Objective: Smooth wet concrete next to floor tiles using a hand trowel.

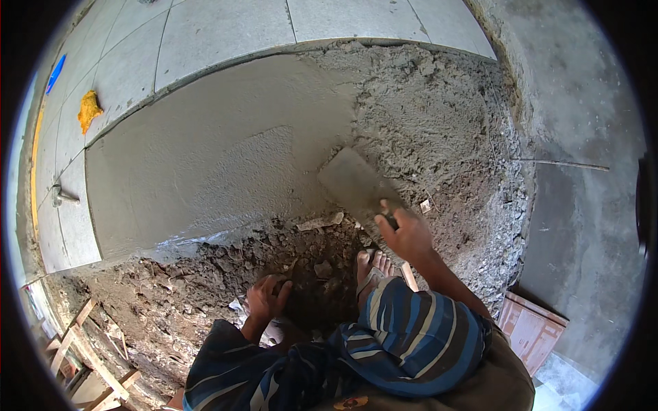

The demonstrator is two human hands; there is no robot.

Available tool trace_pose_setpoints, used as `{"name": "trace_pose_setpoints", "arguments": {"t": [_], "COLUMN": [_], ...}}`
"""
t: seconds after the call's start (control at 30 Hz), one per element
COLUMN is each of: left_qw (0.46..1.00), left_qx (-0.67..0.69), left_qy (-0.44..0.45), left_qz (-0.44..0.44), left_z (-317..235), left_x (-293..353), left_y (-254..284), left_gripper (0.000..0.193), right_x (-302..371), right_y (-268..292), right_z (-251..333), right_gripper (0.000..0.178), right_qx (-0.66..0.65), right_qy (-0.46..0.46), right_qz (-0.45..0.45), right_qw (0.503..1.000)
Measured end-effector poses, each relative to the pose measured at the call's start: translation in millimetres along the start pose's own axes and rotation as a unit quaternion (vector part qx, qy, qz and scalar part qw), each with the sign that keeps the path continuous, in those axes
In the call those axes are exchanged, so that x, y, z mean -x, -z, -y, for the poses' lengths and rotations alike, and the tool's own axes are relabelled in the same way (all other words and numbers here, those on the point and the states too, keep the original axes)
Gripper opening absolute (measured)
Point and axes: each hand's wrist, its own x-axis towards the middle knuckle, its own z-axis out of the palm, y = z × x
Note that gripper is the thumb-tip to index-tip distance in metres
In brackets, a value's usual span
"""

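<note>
My right hand (408, 231) is wrapped round the handle of a rectangular steel trowel (353, 179). The trowel's blade lies flat on wet grey mortar (205, 144), where its smoothed part meets the rough part. Smooth mortar spreads to the left of the blade; lumpy, unsmoothed mortar (425, 103) is to its right. My left hand (266, 299) is low over the dark soil, left of my sandalled foot (372, 268). Its fingers are curled in, and whatever they may hold is hidden.
Pale floor tiles (219, 31) border the mortar at the back and left. An orange cloth (88, 111), a blue object (56, 74) and a metal piece (63, 196) lie there. Rubble and soil (171, 284) fill the near side. A thin rod (562, 164) sticks out at right; wood scraps (92, 356) lie lower left.
</note>
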Motion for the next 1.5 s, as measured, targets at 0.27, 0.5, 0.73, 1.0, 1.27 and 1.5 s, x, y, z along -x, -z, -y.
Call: {"name": "trace_pose_setpoints", "arguments": {"t": [0.27,0.5,0.73,1.0,1.27,1.5], "left_qw": [0.999,0.998,0.997,0.999,0.999,0.999], "left_qx": [-0.017,-0.034,-0.035,-0.025,-0.017,-0.014], "left_qy": [0.030,0.035,0.061,0.034,0.035,0.042], "left_qz": [0.022,0.026,0.032,-0.003,0.001,-0.007], "left_z": [1,2,-1,8,15,7], "left_x": [-3,0,1,1,1,1], "left_y": [1,1,-1,-3,1,3], "left_gripper": [0.020,0.019,0.019,0.024,0.024,0.023], "right_x": [-26,-34,-31,-53,-33,-36], "right_y": [30,-22,-54,32,0,-59], "right_z": [-89,6,82,-94,-1,107], "right_gripper": [0.041,0.045,0.042,0.044,0.042,0.046], "right_qx": [0.064,-0.077,-0.014,0.072,-0.031,-0.033], "right_qy": [-0.152,-0.077,0.073,-0.090,-0.029,0.183], "right_qz": [-0.095,0.000,0.108,-0.145,0.078,0.120], "right_qw": [0.982,0.994,0.991,0.983,0.996,0.975]}}
